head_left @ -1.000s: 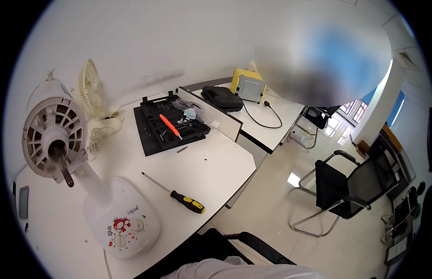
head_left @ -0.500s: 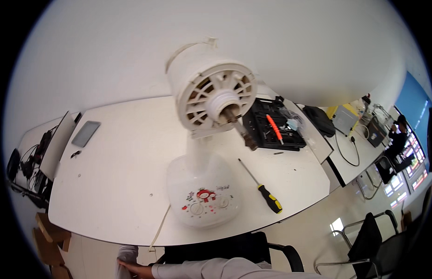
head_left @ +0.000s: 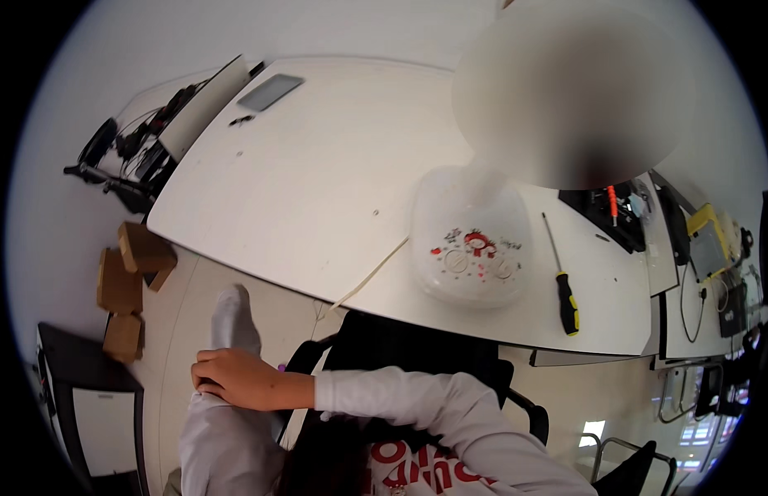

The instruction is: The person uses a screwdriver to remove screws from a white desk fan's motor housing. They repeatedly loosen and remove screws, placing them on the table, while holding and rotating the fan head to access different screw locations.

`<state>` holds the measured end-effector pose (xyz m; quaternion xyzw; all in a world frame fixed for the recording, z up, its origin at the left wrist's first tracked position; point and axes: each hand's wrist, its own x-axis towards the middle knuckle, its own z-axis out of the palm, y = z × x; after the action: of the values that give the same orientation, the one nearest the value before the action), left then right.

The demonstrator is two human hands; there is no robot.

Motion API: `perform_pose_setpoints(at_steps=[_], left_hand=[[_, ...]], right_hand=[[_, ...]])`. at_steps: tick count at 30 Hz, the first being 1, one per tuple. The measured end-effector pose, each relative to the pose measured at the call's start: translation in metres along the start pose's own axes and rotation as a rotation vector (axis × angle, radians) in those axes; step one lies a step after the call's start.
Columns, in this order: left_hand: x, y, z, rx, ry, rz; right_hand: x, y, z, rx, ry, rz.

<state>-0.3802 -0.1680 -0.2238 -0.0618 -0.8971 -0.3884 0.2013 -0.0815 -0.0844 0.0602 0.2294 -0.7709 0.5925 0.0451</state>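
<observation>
Right fingers bent around the left sleeve (head_left: 235, 322).
The right hand (head_left: 239, 378) has the sleeve directly under its fingers; the sleeve's long axis points away from the body, crossing the right forearm (head_left: 289, 392). The left hand is hidden, so I cannot tell its fingers' state. Large red letters mark the shirt (head_left: 400, 459), partly covered. Farther right, on the desk (head_left: 334, 165), a white base (head_left: 475, 273) bears a red cartoon and lettering too small to read, beside a black-and-yellow screwdriver (head_left: 567, 299).
</observation>
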Motion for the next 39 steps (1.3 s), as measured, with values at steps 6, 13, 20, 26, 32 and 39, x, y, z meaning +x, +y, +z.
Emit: perform_pose_setpoints(at_steps=[6,13,20,26,32,39], left_hand=[[0.076,-0.032,-0.053,-0.598,0.396,-0.649],[0.011,0.24,-0.119,-0.609,0.117,0.451],[-0.065,0.385,-0.087,-0.251,-0.577,1.1],[-0.082,0.39,-0.052,-0.238,-0.733,0.986],[-0.059,0.39,-0.043,-0.193,-0.708,0.866],[0.028,0.351,0.008,-0.202,-0.458,0.628]], right_hand=[[-0.069,-0.051,-0.003,0.712,-0.287,-0.047],[-0.156,-0.059,-0.059,-0.002,-0.318,-0.125],[-0.233,-0.121,-0.155,-0.428,0.142,0.363],[-0.284,-0.12,-0.152,-0.417,0.687,0.54],[-0.297,-0.102,-0.153,-0.529,0.959,0.508],[-0.281,-0.061,-0.167,-1.035,0.782,0.58]])
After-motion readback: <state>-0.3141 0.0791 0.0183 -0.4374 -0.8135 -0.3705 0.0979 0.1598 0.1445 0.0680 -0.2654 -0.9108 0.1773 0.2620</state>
